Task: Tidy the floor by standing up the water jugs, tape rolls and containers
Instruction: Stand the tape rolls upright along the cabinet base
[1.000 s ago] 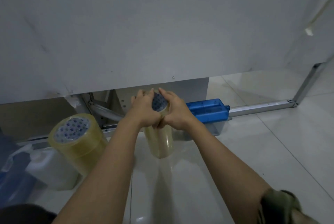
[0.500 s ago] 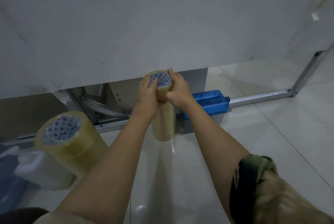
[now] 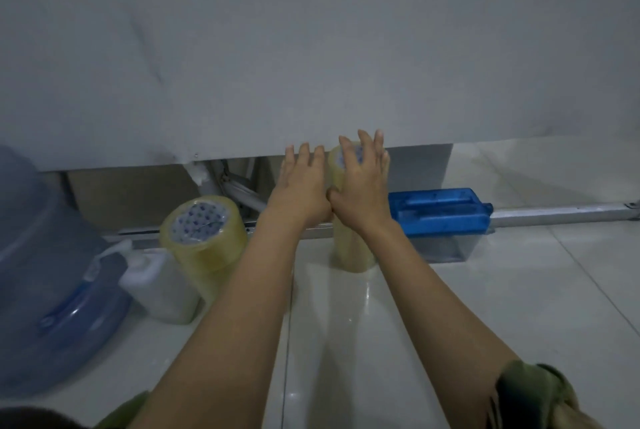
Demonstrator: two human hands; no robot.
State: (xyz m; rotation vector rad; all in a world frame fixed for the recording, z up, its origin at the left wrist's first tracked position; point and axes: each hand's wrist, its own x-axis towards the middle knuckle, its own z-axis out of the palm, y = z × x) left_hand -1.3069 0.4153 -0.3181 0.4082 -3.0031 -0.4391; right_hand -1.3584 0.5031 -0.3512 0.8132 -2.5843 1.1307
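A tall stack of clear yellowish tape rolls [image 3: 351, 248] stands upright on the floor tile, just in front of the grey panel. My left hand [image 3: 303, 183] is beside its top on the left, fingers spread, holding nothing. My right hand [image 3: 363, 179] hovers over its top with fingers spread and hides most of the top end. A second, wider tape stack [image 3: 204, 238] stands to the left. A white plastic jug [image 3: 159, 286] stands beside it. A large blue water jug [image 3: 52, 276] fills the far left.
A blue-lidded clear container [image 3: 440, 217] lies on the floor right of the tall tape stack. A metal frame bar [image 3: 561, 215] runs along the floor to the right. The big grey panel [image 3: 311, 48] hangs close behind everything. Pale glossy tiles [image 3: 485, 307] extend right.
Both hands gripped the top of the tall tape stack before; now they have let go and their fingers are spread. The stack stays upright. The view has shifted, bringing the blue water jug into sight.
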